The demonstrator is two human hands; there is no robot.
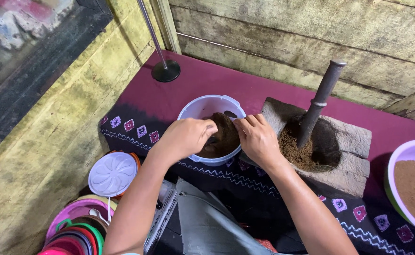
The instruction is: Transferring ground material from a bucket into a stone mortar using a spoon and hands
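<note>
Both hands (188, 137) (257, 139) crowd the mouth of the white bowl (202, 106), leaving little room inside it. Just right of them, the stone mortar (349, 141) and its upright dark pestle (318, 101) block the way. The lilac bowl (405, 151) closes the far right edge. Bare maroon cloth on the table (245, 87) lies open behind the white bowl, up to the round black stand base (166, 71) and the plank wall (311, 33).

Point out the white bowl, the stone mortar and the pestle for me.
white bowl (202, 105), head view, bare inner wall near the far rim.
stone mortar (349, 137), head view, flat top edge right of the hollow.
pestle (321, 97), head view, middle of the dark shaft.
</note>
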